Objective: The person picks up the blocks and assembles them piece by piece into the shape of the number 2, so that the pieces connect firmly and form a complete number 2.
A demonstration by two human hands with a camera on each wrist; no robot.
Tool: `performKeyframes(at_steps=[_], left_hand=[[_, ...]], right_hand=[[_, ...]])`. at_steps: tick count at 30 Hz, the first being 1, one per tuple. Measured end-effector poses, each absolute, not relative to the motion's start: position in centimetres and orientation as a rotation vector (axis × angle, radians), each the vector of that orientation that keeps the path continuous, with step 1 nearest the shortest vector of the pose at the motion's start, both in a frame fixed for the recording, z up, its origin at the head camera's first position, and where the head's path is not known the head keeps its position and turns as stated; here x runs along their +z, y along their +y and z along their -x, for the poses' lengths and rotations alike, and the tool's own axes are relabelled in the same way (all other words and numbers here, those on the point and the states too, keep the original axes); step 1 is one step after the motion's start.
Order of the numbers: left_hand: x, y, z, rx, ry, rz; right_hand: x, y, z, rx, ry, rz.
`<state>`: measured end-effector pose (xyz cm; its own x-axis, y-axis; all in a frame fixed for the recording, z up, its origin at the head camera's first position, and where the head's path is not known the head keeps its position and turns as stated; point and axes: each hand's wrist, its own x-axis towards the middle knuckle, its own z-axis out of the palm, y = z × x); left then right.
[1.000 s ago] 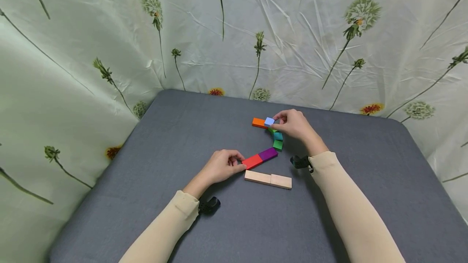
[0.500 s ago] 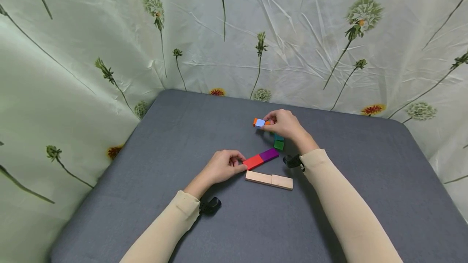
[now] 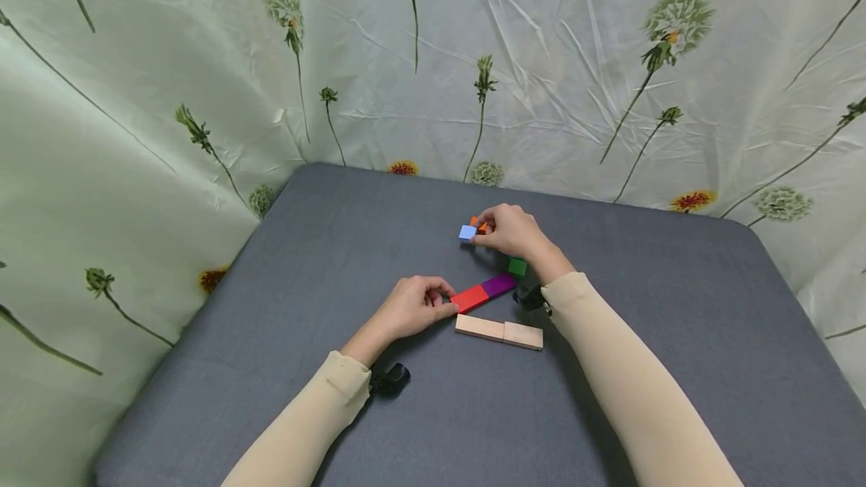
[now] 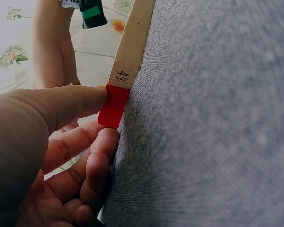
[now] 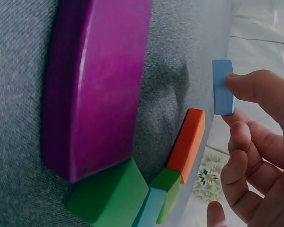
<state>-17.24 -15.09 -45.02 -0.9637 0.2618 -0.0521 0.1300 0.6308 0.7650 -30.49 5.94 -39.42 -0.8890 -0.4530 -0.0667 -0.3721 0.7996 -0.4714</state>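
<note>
My right hand (image 3: 514,233) pinches a light blue block (image 5: 222,87) between thumb and fingertips, raised off the cloth. Below and beside it lies an orange block (image 5: 188,144), partly covered by the hand in the head view. A curve of small blocks runs from there: a light green block (image 5: 165,189), a teal block (image 5: 150,208) and a darker green block (image 3: 517,267). Against the last sits a purple block (image 3: 498,285), end to end with a red block (image 3: 470,299). My left hand (image 3: 413,309) pinches the red block's near end, thumb on one side, fingertip on the other.
Two plain wooden blocks (image 3: 479,326) lie end to end just in front of the red block; one bears the mark 49 in the left wrist view. Grey cloth (image 3: 271,367) covers the table. A flower-printed curtain (image 3: 379,58) hangs behind and at the left.
My right hand has carried the light blue block leftward, from above the curve's far end to just left of the orange block. The left hand has stayed on the red block.
</note>
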Motion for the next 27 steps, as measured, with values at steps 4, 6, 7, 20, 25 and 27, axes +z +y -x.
performKeyframes(at_steps=[4,6,7,20,25,27], left_hand=[[-45.1,-15.1,17.3,1.244,2.694,-0.328],[-45.1,-15.1,17.3,1.238,2.695,-0.328],[-45.2,-15.1,17.3,1.236,2.695,-0.326],[-45.1,-15.0,17.3,1.223,2.691,-0.314],[-45.0,-15.0,17.3,1.215,2.690,-0.306],[-45.0,-15.0,17.3,1.215,2.690,-0.302]], right_hand=[[-39.6,5.5,30.6,-0.629,2.815,0.646],[-39.8,5.3,30.7,-0.597,2.818,0.644],[-39.9,5.1,30.7,-0.581,2.820,0.644],[-40.3,3.1,31.0,-0.463,2.819,0.649],[-40.3,2.8,31.3,-0.429,2.829,0.630],[-40.3,2.7,31.4,-0.424,2.830,0.626]])
